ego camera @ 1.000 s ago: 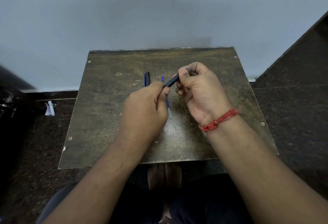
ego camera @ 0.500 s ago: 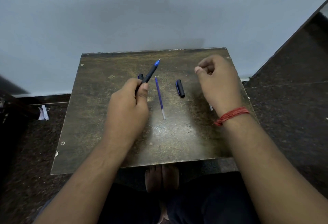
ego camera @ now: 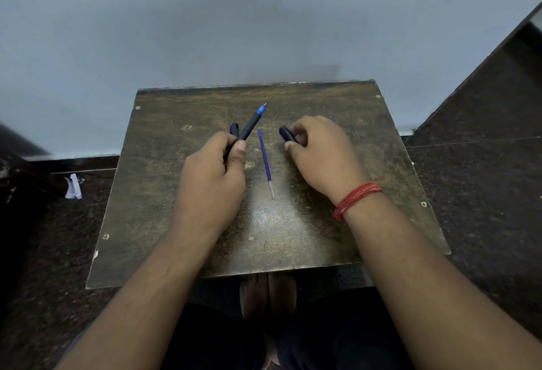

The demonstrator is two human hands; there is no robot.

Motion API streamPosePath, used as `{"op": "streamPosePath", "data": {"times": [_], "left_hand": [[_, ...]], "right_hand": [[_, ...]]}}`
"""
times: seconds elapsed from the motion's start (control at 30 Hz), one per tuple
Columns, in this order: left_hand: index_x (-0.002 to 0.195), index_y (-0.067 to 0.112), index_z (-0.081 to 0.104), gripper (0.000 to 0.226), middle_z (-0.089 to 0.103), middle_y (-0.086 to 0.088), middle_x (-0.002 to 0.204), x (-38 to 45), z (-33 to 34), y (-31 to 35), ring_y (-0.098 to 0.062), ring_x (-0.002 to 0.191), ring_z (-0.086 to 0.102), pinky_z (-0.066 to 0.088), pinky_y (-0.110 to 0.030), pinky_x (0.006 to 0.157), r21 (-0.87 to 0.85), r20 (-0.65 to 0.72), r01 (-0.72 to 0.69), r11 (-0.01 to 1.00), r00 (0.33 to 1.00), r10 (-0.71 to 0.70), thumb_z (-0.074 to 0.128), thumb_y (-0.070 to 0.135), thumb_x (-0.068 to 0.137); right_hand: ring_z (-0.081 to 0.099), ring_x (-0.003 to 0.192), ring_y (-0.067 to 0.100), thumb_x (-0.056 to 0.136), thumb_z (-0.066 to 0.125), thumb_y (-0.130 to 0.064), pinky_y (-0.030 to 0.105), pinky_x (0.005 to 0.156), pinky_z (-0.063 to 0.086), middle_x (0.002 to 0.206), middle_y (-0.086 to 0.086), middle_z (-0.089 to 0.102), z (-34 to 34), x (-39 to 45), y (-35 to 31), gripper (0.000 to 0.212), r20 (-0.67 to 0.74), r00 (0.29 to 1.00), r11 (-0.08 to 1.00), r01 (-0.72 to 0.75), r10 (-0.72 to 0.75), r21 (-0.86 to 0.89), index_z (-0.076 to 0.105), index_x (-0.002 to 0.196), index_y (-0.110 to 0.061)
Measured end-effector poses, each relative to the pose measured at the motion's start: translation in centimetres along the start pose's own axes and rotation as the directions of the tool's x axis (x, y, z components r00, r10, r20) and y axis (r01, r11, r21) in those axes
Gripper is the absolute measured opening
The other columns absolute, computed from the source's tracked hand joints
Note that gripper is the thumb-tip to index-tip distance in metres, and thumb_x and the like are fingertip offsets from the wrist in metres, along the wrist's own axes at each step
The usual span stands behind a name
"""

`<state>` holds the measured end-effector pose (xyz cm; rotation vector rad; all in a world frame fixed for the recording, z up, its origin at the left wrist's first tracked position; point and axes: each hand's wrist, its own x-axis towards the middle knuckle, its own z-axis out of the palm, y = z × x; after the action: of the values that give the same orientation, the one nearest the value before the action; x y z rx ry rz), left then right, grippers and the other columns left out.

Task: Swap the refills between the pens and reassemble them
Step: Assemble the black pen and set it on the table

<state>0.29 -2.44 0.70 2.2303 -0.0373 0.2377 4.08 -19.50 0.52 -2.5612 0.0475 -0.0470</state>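
Pens are in pieces on the small worn counter [ego camera: 164, 223] right now. Left hand [ego camera: 211, 182] is wrapped around a black pen [ego camera: 250, 124], thumb pressed along the barrel, blue tip poking up and away toward the far edge. Just behind that hand's knuckles there's another dark pen piece [ego camera: 233, 129] peeking out, can't tell if it's lying on the counter or touching the fingers. A loose blue refill [ego camera: 265, 161] lies flat between the two hands around the middle of the counter, writing point toward the far edge, clear end toward the near edge. Right hand [ego camera: 319, 152], red thread band [ego camera: 356, 199] on the wrist, has its fingers curled down pinching a dark cap [ego camera: 286, 134] against the counter. A tiny bit of blue [ego camera: 331, 119] sticks out past the right knuckles, too small to identify.
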Motion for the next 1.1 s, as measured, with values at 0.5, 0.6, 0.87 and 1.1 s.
{"op": "streamPosePath", "data": {"times": [0.5,0.6,0.87,1.1], "left_hand": [[0.089,0.02,0.061,0.015,0.047,0.007,0.054,-0.3,0.6,0.2,-0.007,0.053,0.047,0.031,-0.017,0.045,0.032,0.135,-0.058,0.998,0.989,0.054,0.052,0.028,0.098],[0.089,0.023,0.06,0.013,0.046,0.009,0.053,-0.4,0.6,0.2,-0.004,0.053,0.048,0.032,-0.016,0.046,0.033,0.145,-0.06,0.998,0.988,0.055,0.052,0.028,0.098],[0.088,0.024,0.059,0.013,0.046,0.008,0.053,-0.4,0.6,0.3,-0.005,0.051,0.047,0.032,-0.016,0.045,0.013,0.138,-0.072,0.997,0.988,0.07,0.052,0.027,0.099],[0.084,0.016,0.06,0.016,0.044,0.009,0.052,-0.4,0.4,0.3,-0.005,0.051,0.046,0.033,-0.014,0.046,0.008,0.061,-0.078,0.997,0.995,0.077,0.053,0.02,0.097]], "right_hand": [[0.067,0.067,0.016,0.089,0.068,0.001,0.024,0.057,0.05,0.079,0.008,0.072,-1.1,0.2,0.1,0.021,0.018,0.963,0.168,-0.065,0.269,0.984,0.056,0.103,-0.009],[0.068,0.069,0.018,0.089,0.068,0.0,0.026,0.058,0.05,0.08,0.009,0.073,-1.0,0.2,0.1,0.02,0.013,0.967,0.187,-0.062,0.253,0.98,0.056,0.102,-0.008],[0.065,0.069,0.019,0.087,0.07,0.0,0.027,0.057,0.05,0.072,0.008,0.063,-0.4,-0.4,-0.7,0.024,0.012,0.997,0.396,-0.04,0.073,0.918,0.06,0.104,-0.013],[0.064,0.067,0.017,0.088,0.069,-0.003,0.029,0.062,0.052,0.073,0.013,0.062,0.9,-1.0,-2.0,0.02,0.007,1.0,0.446,-0.018,0.026,0.895,0.058,0.102,-0.014]]}}
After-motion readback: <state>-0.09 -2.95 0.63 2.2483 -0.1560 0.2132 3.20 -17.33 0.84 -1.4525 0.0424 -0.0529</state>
